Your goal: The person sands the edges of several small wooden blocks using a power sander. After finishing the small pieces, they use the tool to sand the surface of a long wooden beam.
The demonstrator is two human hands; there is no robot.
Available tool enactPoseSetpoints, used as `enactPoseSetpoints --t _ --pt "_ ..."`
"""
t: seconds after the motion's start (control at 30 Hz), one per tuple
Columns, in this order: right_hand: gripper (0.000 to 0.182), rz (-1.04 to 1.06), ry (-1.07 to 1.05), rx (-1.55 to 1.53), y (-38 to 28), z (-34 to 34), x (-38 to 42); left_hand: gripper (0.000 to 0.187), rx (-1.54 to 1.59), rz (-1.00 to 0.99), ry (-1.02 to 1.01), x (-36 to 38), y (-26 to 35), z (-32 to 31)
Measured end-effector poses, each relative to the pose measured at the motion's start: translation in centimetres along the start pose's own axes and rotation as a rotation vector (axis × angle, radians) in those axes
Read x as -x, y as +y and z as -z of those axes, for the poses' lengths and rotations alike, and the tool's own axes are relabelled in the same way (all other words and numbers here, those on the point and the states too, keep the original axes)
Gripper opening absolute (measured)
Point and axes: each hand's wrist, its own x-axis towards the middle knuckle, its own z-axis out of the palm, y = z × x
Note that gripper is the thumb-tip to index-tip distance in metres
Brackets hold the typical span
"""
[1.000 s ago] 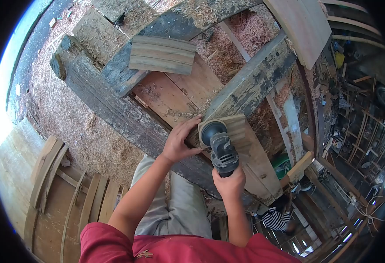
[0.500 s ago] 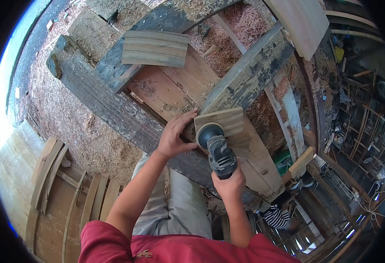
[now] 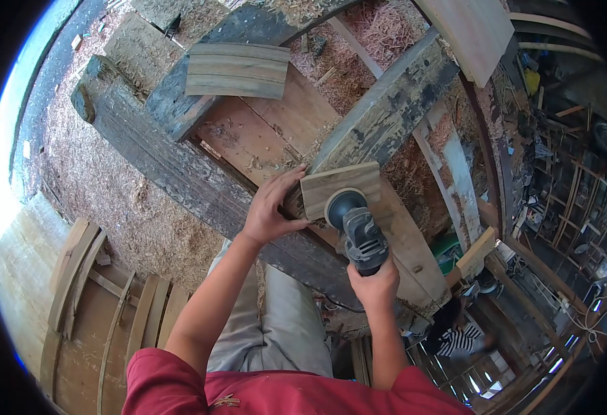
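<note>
My right hand [image 3: 374,282] is wrapped round the back of a dark angle grinder [image 3: 365,238] with a round sanding pad. Its pad rests on the face of a short wooden board [image 3: 322,191], right of the board's middle. At the board's left end is my left hand [image 3: 276,207], fingers at the upper corner and thumb near the lower one, holding it steady. The board lies against the end of a thick, weathered beam [image 3: 386,104]. Beneath the grinder is a light plank [image 3: 414,259].
A slightly curved wooden piece [image 3: 237,71] lies on the frame ahead. A long dark beam [image 3: 172,173] crosses before my legs, with wood shavings [image 3: 130,200] beyond it. Curved strips [image 3: 75,277] are at the left. A person in striped clothing [image 3: 459,340] is at lower right.
The grinder and my right hand have shifted right across the board, from its left end to right of its middle. My left hand stays at the board's left end.
</note>
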Motion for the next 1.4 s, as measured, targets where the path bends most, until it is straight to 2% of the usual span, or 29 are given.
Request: enactPoseSetpoints --t 0.2,0.53,0.6,0.77,0.87,0.97,1.0,1.17,1.2,1.27,1.33,1.4 --pt "0.057 -0.019 0.040 -0.011 1.8 0.6 -1.2 0.106 -0.024 0.020 -0.007 0.0 0.3 0.0" --pt "0.053 -0.099 0.033 -0.028 1.9 2.7 -4.5 0.105 -0.082 0.007 0.004 -0.1 1.0 0.1" --pt "0.054 -0.056 0.081 -0.027 3.3 3.0 -5.1 0.105 -0.091 0.001 0.002 -0.1 1.0 0.0" --pt "0.050 -0.204 0.160 -0.162 7.3 5.2 -4.6 0.108 -0.148 -0.008 -0.012 -0.2 1.5 0.2" --pt "0.041 -0.255 0.218 -0.391 11.7 5.0 -2.6 0.114 -0.213 -0.098 0.037 -1.2 3.4 0.0" --pt "0.040 -0.374 0.242 -0.527 15.9 3.8 0.8 0.116 -0.448 -0.153 -0.096 -2.3 4.9 -0.1" --pt "0.038 -0.463 0.220 -0.604 15.7 3.9 2.0 0.112 -0.475 -0.159 -0.096 -2.4 5.0 -0.5" --pt "0.041 -0.612 0.183 -0.776 18.6 0.9 9.3 0.091 -0.655 -0.225 -0.078 -1.4 8.0 -3.5" --pt "0.042 -0.659 0.174 -0.787 19.1 0.0 10.8 0.081 -0.622 -0.244 -0.110 -0.9 8.7 -4.4" --pt "0.044 -0.702 0.221 -0.918 18.9 -1.0 13.5 0.075 -0.616 -0.296 -0.173 0.6 9.8 -7.3" --pt "0.042 -0.765 0.185 -0.952 19.6 -1.9 15.7 0.065 -0.568 -0.296 -0.272 2.2 10.7 -10.4" --pt "0.035 -0.768 0.213 -1.043 20.5 -2.9 17.9 0.059 -0.575 -0.395 -0.286 3.6 10.0 -13.9"
